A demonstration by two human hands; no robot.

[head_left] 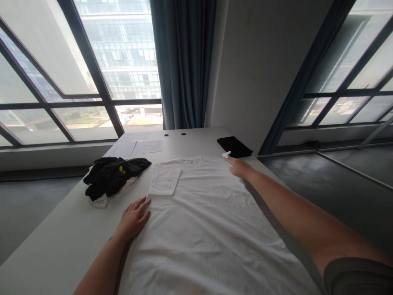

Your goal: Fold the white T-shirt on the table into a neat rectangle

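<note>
A white T-shirt (pixel 202 217) lies spread out on the table with its collar toward the far end. Its left sleeve (pixel 165 180) is folded inward over the body, flat and square. My left hand (pixel 135 216) rests with fingers apart on the table and the shirt's left edge, just below that sleeve. At the far right shoulder, my right hand (pixel 241 167) has its fingers closed on the shirt's fabric, and a small white corner pokes up past the fingertips. The right sleeve is mostly hidden by this hand.
Left of the shirt sits a crumpled pile of black clothes (pixel 110 176) with some pale cloth beneath. A folded black cloth (pixel 235 146) lies at the table's far right corner. Paper sheets (pixel 147 147) lie at the far left of the white table (pixel 58 233). Curtains (pixel 186 61) and windows stand behind.
</note>
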